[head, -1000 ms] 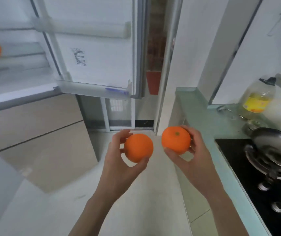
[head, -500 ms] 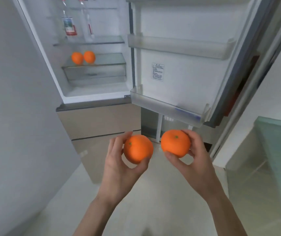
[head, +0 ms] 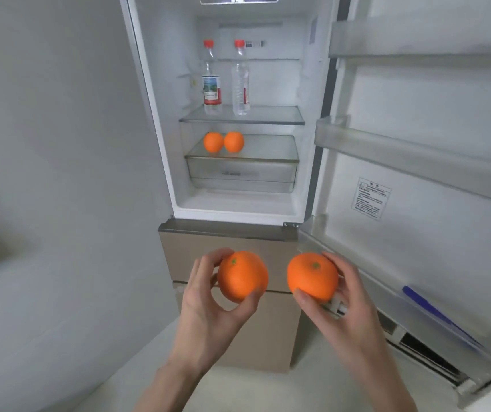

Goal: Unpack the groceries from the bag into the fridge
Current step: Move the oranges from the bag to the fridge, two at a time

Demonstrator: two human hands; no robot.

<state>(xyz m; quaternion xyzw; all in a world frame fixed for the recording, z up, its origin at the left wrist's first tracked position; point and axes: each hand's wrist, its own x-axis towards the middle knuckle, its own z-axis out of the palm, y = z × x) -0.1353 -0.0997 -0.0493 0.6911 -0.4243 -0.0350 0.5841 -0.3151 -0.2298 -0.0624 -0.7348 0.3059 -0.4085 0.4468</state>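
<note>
Our left hand (head: 208,304) grips one orange (head: 242,276), our right hand (head: 348,304) another orange (head: 312,277). The fridge (head: 238,203) stands open ahead. Its lower shelf (head: 268,150) lies bare right of two stored oranges (head: 223,142).

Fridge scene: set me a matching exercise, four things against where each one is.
Things:
1. Bottles
2. Two oranges
3. Left hand
4. Label

Places:
A. On the inside of the open door
B. Lower glass shelf
C. Upper glass shelf
D. Around an orange in front of the fridge

Pairs: 1-C, 2-B, 3-D, 4-A
</note>
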